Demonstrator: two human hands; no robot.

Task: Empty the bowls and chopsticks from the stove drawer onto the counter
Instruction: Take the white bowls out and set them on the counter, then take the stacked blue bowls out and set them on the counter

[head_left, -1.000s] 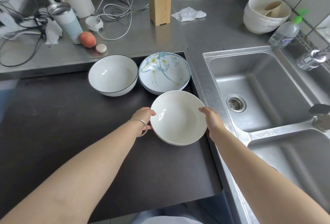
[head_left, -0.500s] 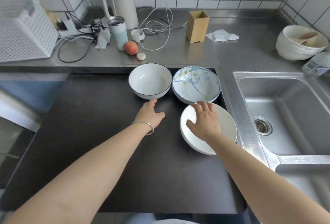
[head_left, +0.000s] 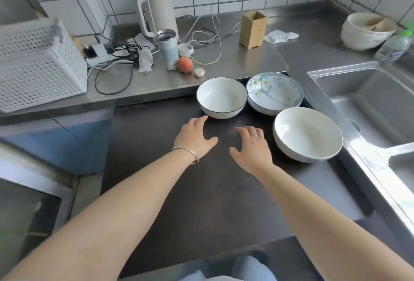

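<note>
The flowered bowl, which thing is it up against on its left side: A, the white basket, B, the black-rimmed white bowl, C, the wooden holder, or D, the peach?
B: the flowered bowl sits rim to rim with the black-rimmed white bowl on the dark surface, while the other three stand apart on the steel counter behind.

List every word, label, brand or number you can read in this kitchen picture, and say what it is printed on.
None can be read.
Spray bottle at the far right: it carries a pale label with bluish print, too blurred to read.
The kettle, tumbler and the three bowls on the dark surface show no text.
</note>
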